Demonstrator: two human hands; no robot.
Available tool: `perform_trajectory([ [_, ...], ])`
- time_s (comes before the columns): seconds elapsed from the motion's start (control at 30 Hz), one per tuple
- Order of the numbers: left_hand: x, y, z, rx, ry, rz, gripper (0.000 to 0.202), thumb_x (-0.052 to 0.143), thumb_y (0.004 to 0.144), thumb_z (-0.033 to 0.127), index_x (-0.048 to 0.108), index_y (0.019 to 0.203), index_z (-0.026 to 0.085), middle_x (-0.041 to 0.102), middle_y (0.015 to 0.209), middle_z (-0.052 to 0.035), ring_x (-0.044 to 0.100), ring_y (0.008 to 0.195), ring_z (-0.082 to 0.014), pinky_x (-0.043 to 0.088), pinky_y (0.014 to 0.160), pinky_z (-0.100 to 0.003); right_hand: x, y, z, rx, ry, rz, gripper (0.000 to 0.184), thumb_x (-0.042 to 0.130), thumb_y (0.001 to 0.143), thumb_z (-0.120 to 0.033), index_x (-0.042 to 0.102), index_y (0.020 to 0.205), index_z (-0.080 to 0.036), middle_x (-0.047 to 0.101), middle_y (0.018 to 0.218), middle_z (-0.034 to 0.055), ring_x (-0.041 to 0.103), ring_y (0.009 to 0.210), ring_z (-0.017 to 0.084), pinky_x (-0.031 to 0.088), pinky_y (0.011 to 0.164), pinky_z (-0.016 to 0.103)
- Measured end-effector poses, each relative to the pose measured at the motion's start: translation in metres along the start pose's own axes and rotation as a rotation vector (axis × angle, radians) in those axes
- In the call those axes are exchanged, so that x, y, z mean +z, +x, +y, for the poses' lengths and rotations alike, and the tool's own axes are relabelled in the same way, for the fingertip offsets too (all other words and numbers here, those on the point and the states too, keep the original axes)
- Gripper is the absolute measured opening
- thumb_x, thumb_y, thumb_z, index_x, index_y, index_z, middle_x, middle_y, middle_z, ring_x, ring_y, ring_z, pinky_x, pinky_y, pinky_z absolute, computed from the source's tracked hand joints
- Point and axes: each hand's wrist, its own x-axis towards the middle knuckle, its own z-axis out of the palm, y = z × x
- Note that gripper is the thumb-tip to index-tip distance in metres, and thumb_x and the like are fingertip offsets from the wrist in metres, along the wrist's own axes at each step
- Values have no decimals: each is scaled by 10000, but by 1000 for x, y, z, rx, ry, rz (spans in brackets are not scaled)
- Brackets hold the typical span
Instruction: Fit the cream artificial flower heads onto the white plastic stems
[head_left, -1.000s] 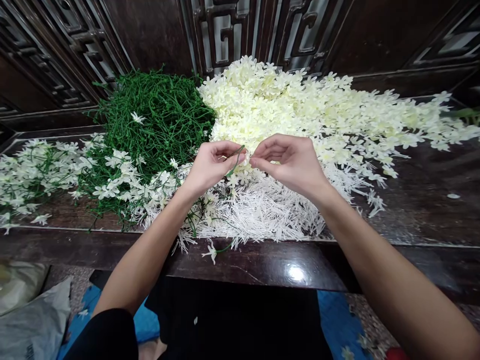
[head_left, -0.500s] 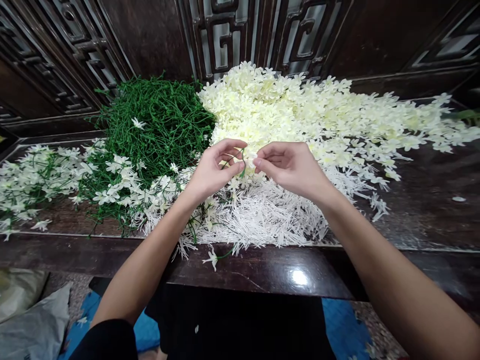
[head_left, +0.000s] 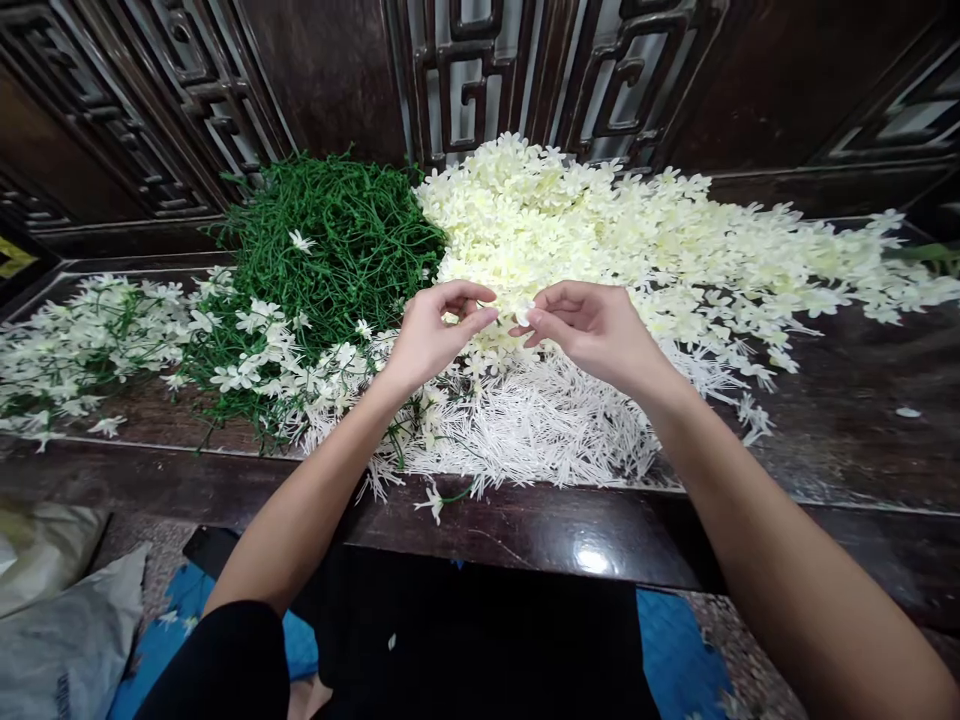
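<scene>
My left hand point(head_left: 442, 328) is pinched over the heaps, holding what looks like a thin green plastic stem, mostly hidden by the fingers. Close to it on the right, my right hand point(head_left: 589, 325) grips a small white artificial flower point(head_left: 526, 313) between thumb and fingertips. The two hands are a short gap apart. Behind them spreads a large pile of creamy white flower heads point(head_left: 555, 220). Below the hands lies a heap of thin white stamen-like pieces point(head_left: 547, 430). A tangled mound of green stems point(head_left: 337, 240) rises to the left.
Assembled white flowers on green stems point(head_left: 97, 340) cover the bench's left side. A single stemmed flower point(head_left: 433, 503) hangs near the front edge of the dark wooden bench point(head_left: 847, 400). Carved wooden panels point(head_left: 480, 90) stand behind. Grey sacks point(head_left: 75, 620) lie on the floor at lower left.
A white flower now shows in my right fingertips. The green stem that stuck out of my left fingers is now barely visible. The view has shifted slightly.
</scene>
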Motion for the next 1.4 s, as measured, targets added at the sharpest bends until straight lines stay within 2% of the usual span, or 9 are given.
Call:
perform_trajectory([
  [0.17,0,-1,3,8,-134,30,94,667,844,251,715,875,176,726,905,-49,636,765,-122,540,717,-272,3,2,2,95,57,-14,291,799,769,-430,657,794,-177,701,1138,140,747,833,258,587,852,510],
  [0.33,0,-1,3,-23,-145,-75,106,670,851,259,661,895,164,691,809,-38,651,733,-120,540,703,-262,5,3,0,16,165,92,278,875,677,-393,685,758,-207,724,795,57,728,820,239,576,918,493],
  [0.47,3,-2,-5,43,120,-75,131,657,865,290,628,842,164,659,948,-83,625,891,-179,518,702,-290,4,1,-2,-45,106,93,214,856,706,-343,696,767,-214,720,795,51,706,779,220,592,853,463],
  [0.63,3,-4,-6,294,342,36,321,786,779,314,492,817,189,583,1222,-132,554,1182,-254,478,954,-380,5,-1,-5,-68,-12,68,199,807,748,-342,707,809,-181,718,876,80,676,772,211,591,754,426],
  [0.77,4,-6,-3,360,310,-80,238,727,850,279,501,879,212,680,1016,-50,644,973,-183,510,836,-316,6,-2,-7,-104,-27,30,176,771,774,-327,705,822,-171,707,850,68,662,752,199,579,738,413],
  [0.87,6,-7,-2,347,290,-69,83,670,893,219,592,919,205,706,855,-12,662,803,-147,521,756,-291,5,-3,-9,-116,-29,31,159,763,784,-320,701,815,-177,700,803,56,662,729,197,579,724,414],
  [1.07,6,-6,-1,291,202,39,77,672,885,218,730,933,203,759,911,-31,686,808,-145,564,768,-302,0,-5,-14,-86,20,110,120,754,818,-274,655,821,-206,713,795,63,723,779,221,609,756,418],
  [1.23,5,-6,-2,173,54,50,105,641,878,206,742,900,186,742,925,-49,676,730,-123,577,628,-250,-1,-6,-15,-102,12,74,163,773,807,-300,645,817,-198,714,744,57,724,720,206,627,745,406],
  [1.4,6,-6,1,235,146,47,96,670,859,188,764,877,189,763,876,-45,672,793,-135,533,631,-238,1,-5,-11,-116,17,29,167,746,827,-306,647,849,-173,715,746,58,719,714,196,627,715,382],
])
